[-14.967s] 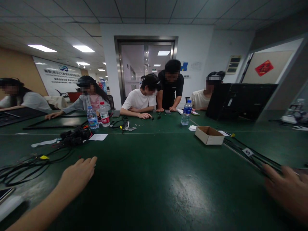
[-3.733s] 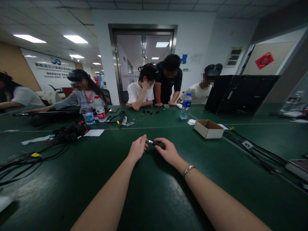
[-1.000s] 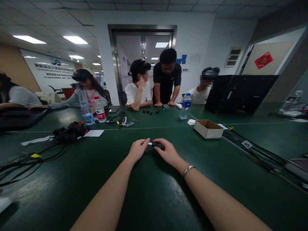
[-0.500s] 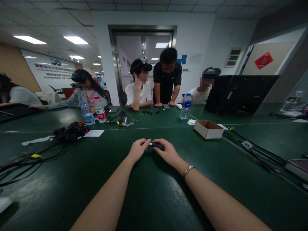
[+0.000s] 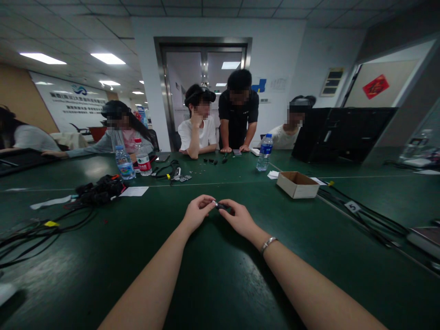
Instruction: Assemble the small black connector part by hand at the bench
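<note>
Silver and metallic, a slim bracelet [image 5: 267, 245] sits at four o'clock from the right hand [image 5: 238, 215], whose fingers grip the black end of a small black-and-silver cylindrical piece [image 5: 220, 206] over the dark green tabletop [image 5: 213, 275]. The left hand [image 5: 198, 212] pinches its silver end. The step in hand seems to be two-handed fingertip work; the next move likely calls for a steady hold. Farther off, a jumbled black bundle [image 5: 98, 190] lies at ten o'clock, an open white cardboard box [image 5: 295, 189] at two, and a clear, blue-capped plastic bottle [image 5: 264, 156] at one.
</note>
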Demonstrator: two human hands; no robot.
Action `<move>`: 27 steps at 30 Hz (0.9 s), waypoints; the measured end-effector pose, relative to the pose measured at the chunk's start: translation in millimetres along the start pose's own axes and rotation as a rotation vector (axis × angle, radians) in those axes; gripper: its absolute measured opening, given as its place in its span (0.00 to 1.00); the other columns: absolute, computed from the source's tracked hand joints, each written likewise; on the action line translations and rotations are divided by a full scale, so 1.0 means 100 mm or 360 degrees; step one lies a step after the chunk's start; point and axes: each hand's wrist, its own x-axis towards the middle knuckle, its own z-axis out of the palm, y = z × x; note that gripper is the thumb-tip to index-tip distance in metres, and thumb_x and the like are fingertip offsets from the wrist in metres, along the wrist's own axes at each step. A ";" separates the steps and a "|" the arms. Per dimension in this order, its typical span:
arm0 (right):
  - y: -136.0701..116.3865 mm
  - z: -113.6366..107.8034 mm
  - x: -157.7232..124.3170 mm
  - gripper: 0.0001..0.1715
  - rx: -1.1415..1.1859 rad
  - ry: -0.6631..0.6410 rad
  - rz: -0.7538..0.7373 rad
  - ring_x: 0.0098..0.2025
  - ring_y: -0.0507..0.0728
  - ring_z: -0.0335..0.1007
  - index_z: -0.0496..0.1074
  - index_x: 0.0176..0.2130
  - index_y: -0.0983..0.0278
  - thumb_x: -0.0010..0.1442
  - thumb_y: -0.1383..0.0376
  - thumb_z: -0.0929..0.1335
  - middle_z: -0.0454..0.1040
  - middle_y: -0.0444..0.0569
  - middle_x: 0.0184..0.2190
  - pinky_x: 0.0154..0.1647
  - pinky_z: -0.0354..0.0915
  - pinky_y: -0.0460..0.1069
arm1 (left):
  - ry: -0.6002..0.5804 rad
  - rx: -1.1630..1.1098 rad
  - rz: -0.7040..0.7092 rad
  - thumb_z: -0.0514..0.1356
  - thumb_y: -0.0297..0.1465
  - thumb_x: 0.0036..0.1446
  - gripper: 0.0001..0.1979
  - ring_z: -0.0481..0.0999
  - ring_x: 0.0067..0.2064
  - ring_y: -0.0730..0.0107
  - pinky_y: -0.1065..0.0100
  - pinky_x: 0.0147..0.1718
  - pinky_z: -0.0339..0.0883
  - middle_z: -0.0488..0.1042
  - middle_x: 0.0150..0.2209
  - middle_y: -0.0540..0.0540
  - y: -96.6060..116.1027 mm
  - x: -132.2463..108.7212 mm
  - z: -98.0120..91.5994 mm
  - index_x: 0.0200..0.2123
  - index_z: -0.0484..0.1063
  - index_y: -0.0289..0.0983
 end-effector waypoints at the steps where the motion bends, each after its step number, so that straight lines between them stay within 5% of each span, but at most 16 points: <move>1: 0.00 0.00 0.00 0.16 -0.0005 -0.0011 0.0015 0.32 0.52 0.67 0.71 0.47 0.62 0.59 0.61 0.66 0.74 0.47 0.40 0.34 0.63 0.48 | 0.0008 -0.0001 -0.0005 0.61 0.39 0.51 0.15 0.72 0.38 0.67 0.71 0.29 0.66 0.74 0.38 0.44 0.00 0.00 0.00 0.40 0.72 0.37; 9: 0.03 0.02 0.01 0.17 -0.0055 -0.0061 0.0072 0.29 0.51 0.65 0.70 0.48 0.60 0.60 0.58 0.65 0.73 0.46 0.40 0.31 0.61 0.47 | 0.0040 -0.0024 -0.0036 0.62 0.39 0.50 0.17 0.73 0.39 0.66 0.71 0.30 0.66 0.75 0.40 0.44 0.07 -0.02 0.02 0.42 0.72 0.37; 27: -0.07 0.01 -0.03 0.16 -0.0136 -0.0073 -0.0043 0.30 0.51 0.64 0.72 0.44 0.61 0.55 0.63 0.69 0.73 0.46 0.38 0.31 0.60 0.46 | 0.0162 0.0389 0.0063 0.56 0.52 0.50 0.22 0.63 0.24 0.74 0.72 0.24 0.56 0.62 0.21 0.54 -0.08 0.03 0.07 0.24 0.64 0.38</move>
